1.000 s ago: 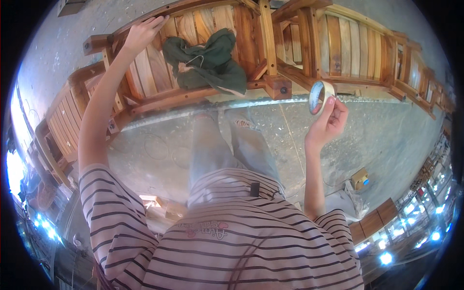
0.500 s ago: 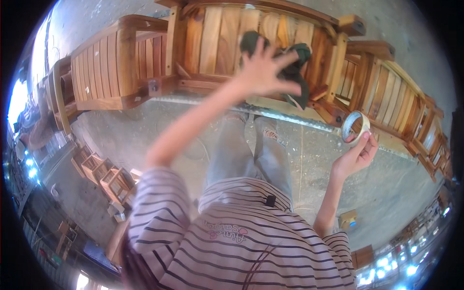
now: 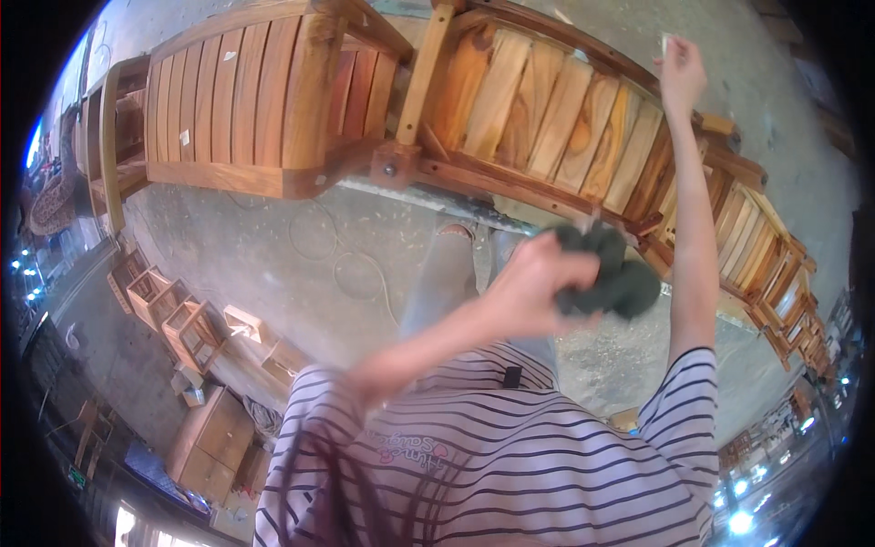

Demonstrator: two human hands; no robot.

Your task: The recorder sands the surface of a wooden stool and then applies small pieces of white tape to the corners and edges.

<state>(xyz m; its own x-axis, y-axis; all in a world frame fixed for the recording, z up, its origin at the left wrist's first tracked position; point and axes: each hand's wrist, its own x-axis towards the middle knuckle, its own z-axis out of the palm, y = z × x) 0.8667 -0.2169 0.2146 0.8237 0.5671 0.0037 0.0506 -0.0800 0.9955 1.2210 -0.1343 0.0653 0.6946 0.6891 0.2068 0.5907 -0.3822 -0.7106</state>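
Above my lap, my left hand [image 3: 538, 287] is wrapped round a dark green, rounded thing [image 3: 606, 273]. Motion blurs it, and I cannot make out its kind. My right arm reaches far out over the far side of the slatted wooden bench [image 3: 547, 109]. At its end my right hand [image 3: 684, 82] is closed, its fingertips pinching a small white piece [image 3: 668, 42]. The rest of what that hand may hold is hidden. The roll of tape seen earlier in it cannot be made out now.
Another slatted wooden piece [image 3: 223, 100] stands at the left, against the bench. More wooden furniture [image 3: 752, 237] continues to the right. Small wooden frames [image 3: 187, 324] and a brown box [image 3: 214, 442] are at the lower left. A thin cord [image 3: 365, 264] loops on the concrete floor.
My left hand has lifted the dark green thing off the bench and brought it nearer my body. My right hand has moved from the near side to beyond the bench.
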